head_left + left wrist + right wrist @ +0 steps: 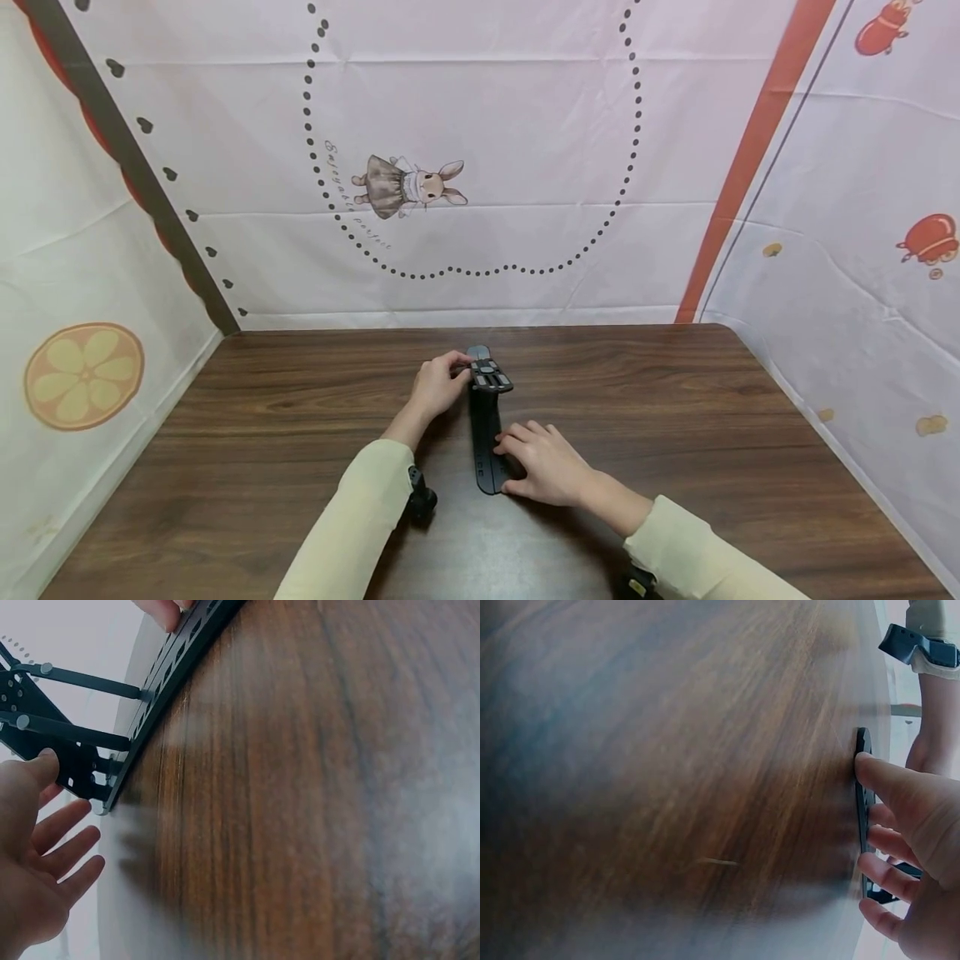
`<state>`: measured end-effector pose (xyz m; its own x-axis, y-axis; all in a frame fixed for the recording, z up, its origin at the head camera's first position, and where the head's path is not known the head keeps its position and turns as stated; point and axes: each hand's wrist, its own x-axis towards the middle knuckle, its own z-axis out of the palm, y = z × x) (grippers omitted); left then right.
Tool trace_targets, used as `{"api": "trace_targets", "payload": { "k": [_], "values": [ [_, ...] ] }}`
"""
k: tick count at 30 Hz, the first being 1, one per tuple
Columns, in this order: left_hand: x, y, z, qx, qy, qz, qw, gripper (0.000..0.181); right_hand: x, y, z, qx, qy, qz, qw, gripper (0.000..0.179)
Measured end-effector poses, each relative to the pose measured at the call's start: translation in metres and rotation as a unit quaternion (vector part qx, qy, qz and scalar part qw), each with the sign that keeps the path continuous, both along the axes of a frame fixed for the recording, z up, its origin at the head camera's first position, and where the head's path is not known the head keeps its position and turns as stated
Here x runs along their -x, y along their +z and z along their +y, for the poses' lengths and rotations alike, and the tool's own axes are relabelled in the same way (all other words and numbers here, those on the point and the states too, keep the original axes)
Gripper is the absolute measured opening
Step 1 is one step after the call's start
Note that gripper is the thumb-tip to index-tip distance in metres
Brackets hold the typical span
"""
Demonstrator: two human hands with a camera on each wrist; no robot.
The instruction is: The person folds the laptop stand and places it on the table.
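Note:
A black folding stand (484, 425) lies lengthwise on the table, its long flat base on the wood. At its far end a slotted plate (491, 377) stands raised, joined to the base by thin arms (86, 680) visible in the left wrist view. My left hand (438, 385) pinches the raised part at its left side. The thumb lies on the dark panel (67, 761), and the other fingers extend loosely below it. My right hand (549, 463) rests along the base's near right edge, thumb near the rounded end (863, 739), fingers spread along the side.
The brown wood-grain table (315, 392) spreads around the stand. A pale printed cloth (480, 125) hangs behind it and along both sides. Dark wrist cameras (422, 498) sit on the cream sleeves.

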<state>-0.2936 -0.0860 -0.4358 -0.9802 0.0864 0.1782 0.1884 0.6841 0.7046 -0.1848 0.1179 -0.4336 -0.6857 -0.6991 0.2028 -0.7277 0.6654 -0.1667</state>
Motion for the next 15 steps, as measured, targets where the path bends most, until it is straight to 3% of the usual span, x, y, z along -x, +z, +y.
{"api": "trace_targets", "payload": {
  "k": [15],
  "values": [
    [0.0025,-0.0012,0.0047,-0.003,-0.017,0.003,0.9998,0.021,-0.0010,-0.0003,-0.0004,0.002,-0.004,0.014,0.9999,0.039]
  ]
}}
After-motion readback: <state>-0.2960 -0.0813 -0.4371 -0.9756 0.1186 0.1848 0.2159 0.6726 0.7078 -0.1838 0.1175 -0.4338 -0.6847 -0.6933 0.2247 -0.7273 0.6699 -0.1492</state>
